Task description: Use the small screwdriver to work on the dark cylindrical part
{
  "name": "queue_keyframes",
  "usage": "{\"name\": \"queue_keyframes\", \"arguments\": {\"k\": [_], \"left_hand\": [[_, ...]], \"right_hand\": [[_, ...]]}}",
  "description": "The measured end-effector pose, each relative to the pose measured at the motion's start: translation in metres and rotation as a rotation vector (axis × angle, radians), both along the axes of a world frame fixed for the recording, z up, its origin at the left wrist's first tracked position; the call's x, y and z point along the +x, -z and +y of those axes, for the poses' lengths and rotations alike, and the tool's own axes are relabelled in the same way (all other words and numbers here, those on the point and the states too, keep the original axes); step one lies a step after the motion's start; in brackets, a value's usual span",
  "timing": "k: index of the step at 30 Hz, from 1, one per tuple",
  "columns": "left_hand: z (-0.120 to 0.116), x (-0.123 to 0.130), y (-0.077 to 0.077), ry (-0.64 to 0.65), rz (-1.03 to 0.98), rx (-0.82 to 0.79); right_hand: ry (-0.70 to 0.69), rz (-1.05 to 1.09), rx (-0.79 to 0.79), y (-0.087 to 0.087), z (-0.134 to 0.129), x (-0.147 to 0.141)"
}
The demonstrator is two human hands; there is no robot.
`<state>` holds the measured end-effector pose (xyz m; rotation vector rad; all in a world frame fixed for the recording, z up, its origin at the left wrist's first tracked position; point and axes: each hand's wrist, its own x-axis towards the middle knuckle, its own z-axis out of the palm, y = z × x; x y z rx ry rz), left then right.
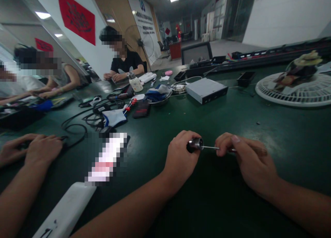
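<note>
My left hand (181, 157) is wrapped around a short, shiny dark metal cylinder (198, 143) whose open round end faces right. My right hand (249, 162) grips a screwdriver (212, 147), its handle mostly covered by my fingers. The thin metal shaft points left and its tip reaches the cylinder's open end; whether it touches the inside I cannot tell. Both hands are just above the dark green table (155, 203).
A co-worker's hands (42, 148) rest at the left, near a lit phone (108, 158) and a white case (67, 210). Beyond lie a grey disc drive (205, 89), a cloth-filled bowl (158, 95), black cables (74, 129) and a white fan grille (292, 93). Another person (125, 62) sits opposite.
</note>
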<state>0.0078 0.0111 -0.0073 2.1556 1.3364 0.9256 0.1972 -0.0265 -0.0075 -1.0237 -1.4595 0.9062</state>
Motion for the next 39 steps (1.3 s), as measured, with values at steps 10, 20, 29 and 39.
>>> {"name": "queue_keyframes", "arguments": {"k": [10,20,29,39], "left_hand": [[-0.0017,-0.0006,-0.0011,-0.013,-0.007,-0.006],[-0.0008,-0.0004,-0.0017,-0.014,-0.009,-0.001],[-0.0012,-0.0012,-0.0022,-0.004,-0.002,-0.012],[-0.0022,-0.0008,-0.0046,-0.007,0.008,-0.003]], "right_hand": [[0.064,-0.075,-0.059,0.0007,0.0016,-0.0004],[0.083,-0.063,-0.017,-0.0003,0.0,-0.0018],[-0.006,0.019,-0.01,-0.0002,0.0006,-0.0001],[0.059,-0.085,-0.078,0.0015,0.0023,-0.0002]]}}
